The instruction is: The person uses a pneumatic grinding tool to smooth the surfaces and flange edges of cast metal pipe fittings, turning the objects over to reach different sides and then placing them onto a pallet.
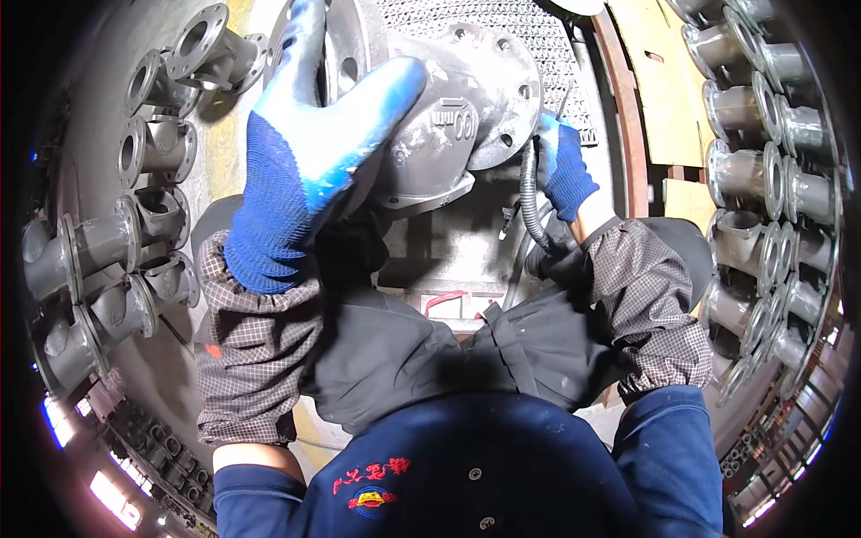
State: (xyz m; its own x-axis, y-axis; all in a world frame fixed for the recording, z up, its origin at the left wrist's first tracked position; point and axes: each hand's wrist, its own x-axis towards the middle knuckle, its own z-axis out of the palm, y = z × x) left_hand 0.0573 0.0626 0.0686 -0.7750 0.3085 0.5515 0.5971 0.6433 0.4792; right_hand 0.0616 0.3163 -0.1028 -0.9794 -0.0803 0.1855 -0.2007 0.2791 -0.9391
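Note:
A grey cast-metal valve body [430,117] with round bolt-hole flanges lies in front of me at the top of the view. My left hand [327,130], in a blue coated glove, grips its left flange, thumb spread toward the middle of the casting. Beside the right flange is my right hand [562,166], also gloved. Its fingers are curled and partly hidden behind the flange, and what they hold cannot be made out. A grey corrugated hose [529,193] runs down from the flange edge close to that hand.
A perforated metal mat [560,67] lies behind the casting. Similar castings stand on the floor at left [161,148] and in stacked rows at right [740,175]. A brown metal beam [625,117] and yellowish boards [664,81] lie right of the mat. A red handle-like piece [446,299] shows between my knees.

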